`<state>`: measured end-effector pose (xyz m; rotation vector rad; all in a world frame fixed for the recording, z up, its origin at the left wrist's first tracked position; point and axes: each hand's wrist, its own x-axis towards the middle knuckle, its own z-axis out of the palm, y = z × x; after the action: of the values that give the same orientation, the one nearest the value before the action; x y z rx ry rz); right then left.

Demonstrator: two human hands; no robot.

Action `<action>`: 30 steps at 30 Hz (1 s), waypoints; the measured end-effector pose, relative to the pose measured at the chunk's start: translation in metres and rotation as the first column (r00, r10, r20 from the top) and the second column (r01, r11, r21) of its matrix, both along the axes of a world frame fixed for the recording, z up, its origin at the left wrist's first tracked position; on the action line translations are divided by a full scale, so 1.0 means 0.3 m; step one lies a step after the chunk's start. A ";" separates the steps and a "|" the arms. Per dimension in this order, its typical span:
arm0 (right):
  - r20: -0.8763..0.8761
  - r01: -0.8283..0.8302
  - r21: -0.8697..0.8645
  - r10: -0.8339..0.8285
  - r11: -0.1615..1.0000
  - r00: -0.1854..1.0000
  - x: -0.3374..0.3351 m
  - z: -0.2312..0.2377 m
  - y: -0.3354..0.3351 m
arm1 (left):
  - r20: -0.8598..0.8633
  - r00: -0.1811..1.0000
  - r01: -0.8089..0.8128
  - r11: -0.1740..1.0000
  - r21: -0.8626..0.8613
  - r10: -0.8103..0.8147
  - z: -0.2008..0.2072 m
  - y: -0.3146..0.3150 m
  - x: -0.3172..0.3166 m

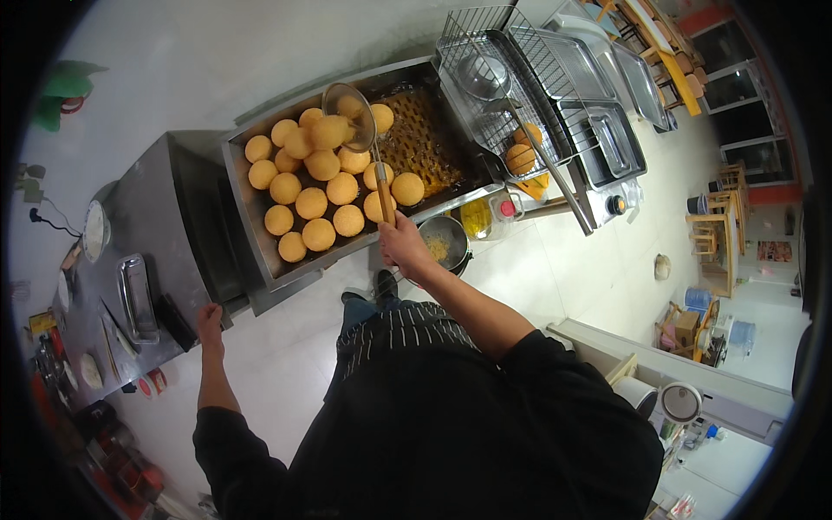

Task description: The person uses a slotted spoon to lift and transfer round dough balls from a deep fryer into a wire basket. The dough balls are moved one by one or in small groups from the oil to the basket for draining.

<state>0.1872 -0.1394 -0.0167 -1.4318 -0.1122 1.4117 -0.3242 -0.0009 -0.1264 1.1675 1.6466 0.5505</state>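
Note:
My right hand (pixel 405 243) is closed round the wooden handle of a skimmer (pixel 374 139) with a round wire-mesh head. The head is tilted over a fryer (pixel 251 227), and a few golden balls (pixel 328 133), blurred, are at its lower edge. Many more golden fried balls (pixel 311 203) crowd the left and middle of the fryer. Dark oil over a perforated plate (pixel 425 130) shows at its right. My left hand (pixel 210 324) is beside the edge of the steel counter (pixel 156 208), its fingers loosely curled with nothing seen in them.
Right of the fryer stands a wire basket (pixel 520 87) holding two balls, with a long-handled tool (pixel 555 178) across it. Steel trays (pixel 598 143) lie beyond. A pot with crumbs (pixel 444 241) and an oil jug (pixel 476 217) stand below the fryer's front edge. The left counter carries a metal tray (pixel 137 299).

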 end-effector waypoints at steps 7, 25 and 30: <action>0.199 -0.084 0.037 0.075 0.996 0.977 0.063 0.006 -0.112 | -0.007 0.999 -0.038 0.998 -0.049 0.037 -0.018 0.002 -0.010; -0.008 -0.576 -0.004 0.576 0.817 0.817 -0.147 0.041 -0.247 | 0.004 0.999 -0.036 0.994 -0.099 0.037 0.039 0.002 0.024; 0.040 -0.555 -0.064 0.558 0.829 0.829 -0.121 -0.026 -0.282 | 0.051 0.999 -0.016 1.000 -0.015 0.017 0.028 -0.003 0.025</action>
<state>0.1510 -0.2240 -0.0245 -1.5513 -0.5795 1.8535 -0.3167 -0.0018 -0.1181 1.1217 1.6157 0.5734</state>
